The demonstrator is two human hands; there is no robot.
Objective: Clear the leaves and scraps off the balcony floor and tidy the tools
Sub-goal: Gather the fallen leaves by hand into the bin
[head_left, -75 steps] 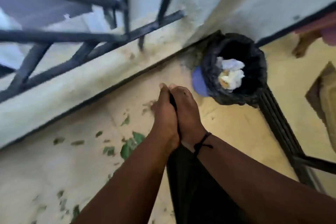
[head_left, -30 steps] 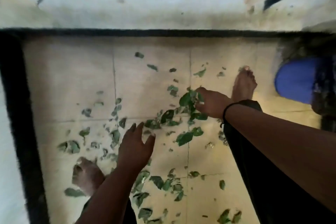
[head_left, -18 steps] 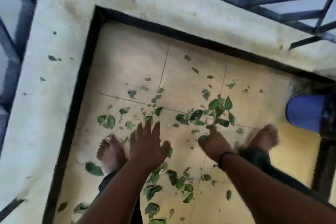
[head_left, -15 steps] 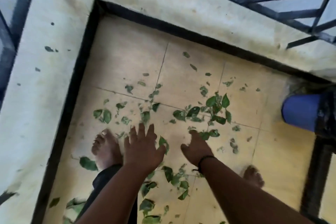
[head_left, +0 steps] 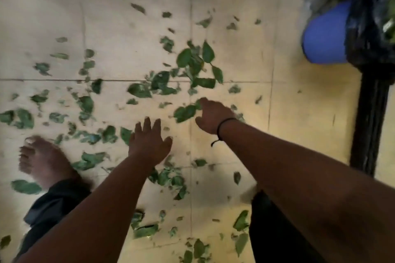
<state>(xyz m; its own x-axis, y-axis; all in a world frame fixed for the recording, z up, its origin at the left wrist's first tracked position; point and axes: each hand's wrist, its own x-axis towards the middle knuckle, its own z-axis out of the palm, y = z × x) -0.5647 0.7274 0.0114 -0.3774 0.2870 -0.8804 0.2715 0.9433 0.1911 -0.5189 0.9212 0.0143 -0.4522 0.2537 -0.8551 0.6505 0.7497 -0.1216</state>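
Reaching down over the leaves [head_left: 193,66] strewn across the tiled balcony floor [head_left: 299,113], I see the thickest cluster at frame centre, just above my right hand [head_left: 213,116]. One big leaf [head_left: 185,113] lies at that hand's fingertips, its long axis running left-right; whether my curled grip already pinches it I cannot tell. My left hand [head_left: 149,143], lower and farther off, hovers with a wide, empty grip. The lined bin [head_left: 327,36] waits upper right.
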